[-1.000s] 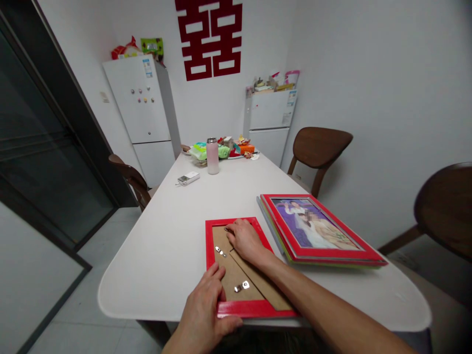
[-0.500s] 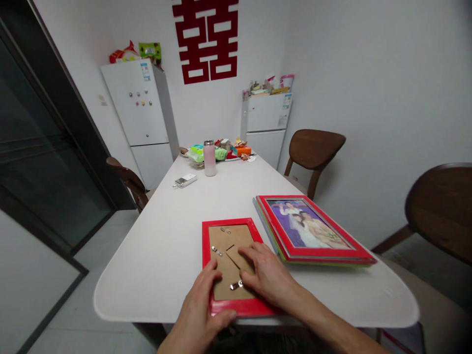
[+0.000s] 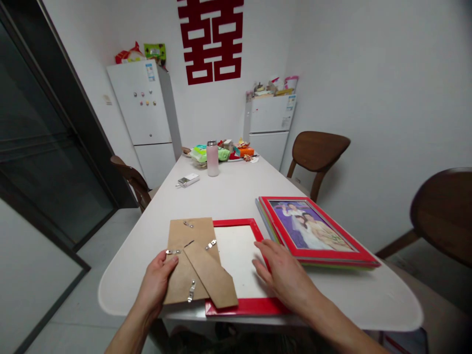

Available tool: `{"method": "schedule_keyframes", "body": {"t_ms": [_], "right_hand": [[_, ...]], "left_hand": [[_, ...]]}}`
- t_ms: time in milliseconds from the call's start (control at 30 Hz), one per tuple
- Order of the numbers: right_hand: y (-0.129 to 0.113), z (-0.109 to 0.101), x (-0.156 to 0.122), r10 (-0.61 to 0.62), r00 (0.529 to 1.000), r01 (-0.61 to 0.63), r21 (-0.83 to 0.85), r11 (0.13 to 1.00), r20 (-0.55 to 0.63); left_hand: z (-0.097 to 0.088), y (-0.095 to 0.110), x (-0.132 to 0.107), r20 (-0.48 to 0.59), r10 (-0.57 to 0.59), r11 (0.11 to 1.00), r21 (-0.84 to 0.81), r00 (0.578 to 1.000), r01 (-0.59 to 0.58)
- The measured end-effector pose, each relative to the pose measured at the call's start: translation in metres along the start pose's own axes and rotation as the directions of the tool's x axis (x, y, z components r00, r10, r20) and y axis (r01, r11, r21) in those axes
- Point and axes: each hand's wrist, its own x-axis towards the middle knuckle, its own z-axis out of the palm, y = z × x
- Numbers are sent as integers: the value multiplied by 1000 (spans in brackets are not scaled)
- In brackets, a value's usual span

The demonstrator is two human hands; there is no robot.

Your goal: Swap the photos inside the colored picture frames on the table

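My left hand [image 3: 157,280] grips the left edge of a brown backing board [image 3: 195,231], thumb on top. The board carries several metal clips and a swung-out stand flap [image 3: 214,275]. Its right part overlaps a red photo frame [image 3: 247,307] lying face down at the table's near edge. White paper [image 3: 239,255] shows inside that frame. Over the frame's right side is my right hand [image 3: 280,270], its fingers apart and holding nothing. Just right of it lies a stack of frames, topped by a red-framed couple's photo [image 3: 306,223].
On the white table [image 3: 147,236] stand a pink bottle [image 3: 213,160] and a small white device [image 3: 188,180]. Colourful packets [image 3: 223,153] are piled at the far end. Wooden chairs [image 3: 320,150] flank the table, with two white fridges [image 3: 140,108] behind.
The backing board has come out of the red frame and moved left in my left hand, uncovering white paper. Its stand flap now swings outward. My right hand has come off the board.
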Motion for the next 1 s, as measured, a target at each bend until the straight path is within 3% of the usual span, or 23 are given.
{"method": "schedule_keyframes", "body": {"t_ms": [133, 233, 400, 567, 667, 733, 767, 833, 900, 933, 1000], "right_hand": [[15, 13, -2, 78, 993, -66, -131, 989, 86], [14, 21, 2, 123, 989, -106, -183, 977, 85], [9, 22, 13, 206, 972, -178, -225, 958, 109], [7, 16, 16, 226, 971, -216, -108, 970, 84], [7, 10, 17, 230, 973, -230, 119, 966, 19], [5, 3, 17, 294, 954, -293, 414, 862, 63], [3, -1, 16, 324, 936, -341, 579, 741, 136], [-3, -10, 15, 322, 896, -422, 816, 395, 307], [-10, -17, 14, 268, 880, -434, 893, 122, 391], [-13, -20, 14, 246, 884, -422, 905, 55, 397], [-17, -23, 13, 219, 897, -399, 916, 32, 383]], "left_hand": [[-29, 0, 4, -28, -32, 993, 113, 999, 36], [-42, -1, 9, -56, -37, 981, 190, 998, 47], [-57, -2, 16, -146, 55, 908, 420, 988, 12], [-65, -1, 18, -213, 200, 710, 704, 956, 8], [-61, 3, 16, -215, 288, 600, 800, 933, 0], [-49, 4, 10, -172, 365, 520, 853, 915, -47], [-39, 4, 6, -128, 399, 484, 870, 908, -90], [-10, 1, -5, 8, 438, 436, 872, 899, -220], [25, -4, -18, 166, 435, 468, 798, 885, -380], [43, -7, -24, 254, 432, 472, 754, 865, -457], [75, -11, -33, 398, 443, 451, 675, 803, -584]]}}
